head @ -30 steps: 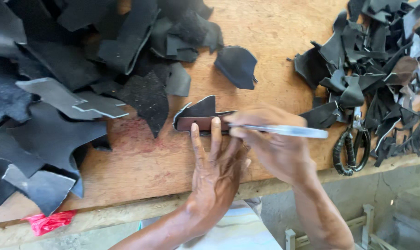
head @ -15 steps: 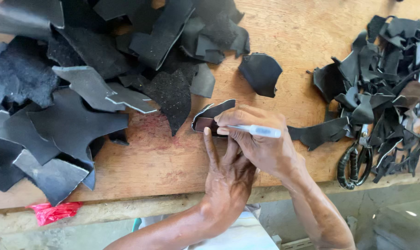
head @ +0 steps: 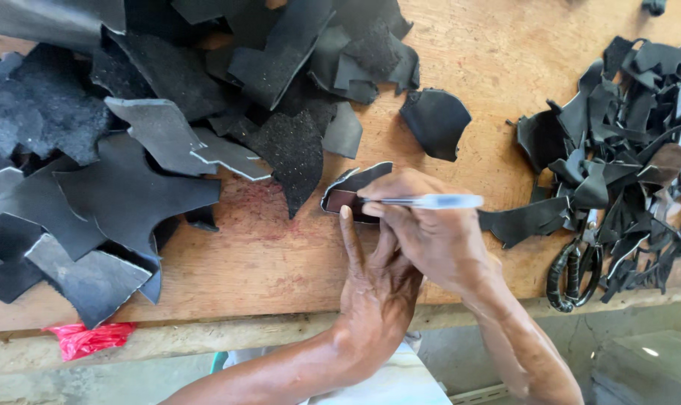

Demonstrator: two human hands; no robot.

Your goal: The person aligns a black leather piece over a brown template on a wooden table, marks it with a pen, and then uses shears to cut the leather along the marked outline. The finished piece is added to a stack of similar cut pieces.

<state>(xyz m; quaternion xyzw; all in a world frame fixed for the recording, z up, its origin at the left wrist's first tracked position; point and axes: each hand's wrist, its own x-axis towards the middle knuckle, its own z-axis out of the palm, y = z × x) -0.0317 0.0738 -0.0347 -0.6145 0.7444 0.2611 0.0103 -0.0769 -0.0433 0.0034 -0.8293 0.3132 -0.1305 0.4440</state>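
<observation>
My right hand (head: 438,244) is closed around a pen (head: 430,201), pinching it between thumb and fingers so the silver barrel lies almost level, its tip pointing left onto a small brown template (head: 342,201). My left hand (head: 374,289) holds nothing: it lies flat, palm down, partly under the right hand, with a straight finger reaching far to press the near edge of the template. The template sits on a small dark leather piece (head: 363,178), whose pale cut edge shows around its far side. Both lie on the wooden table (head: 280,262), near the middle and a little toward its near edge.

Just far and right of that piece lies a single rounded black offcut (head: 436,121), apart from it. To the left, a big heap of black and grey leather sheets (head: 130,127) covers the table from the far edge down to the near one; its closest jagged piece ends just beside the template. To the right, a pile of thin black scraps (head: 625,135) spreads well out, and one long strip from it reaches toward my right hand. Black-handled scissors (head: 577,266) lie at the near edge of that pile. Below the table's near left edge, a bit of red plastic (head: 85,337) hangs.
</observation>
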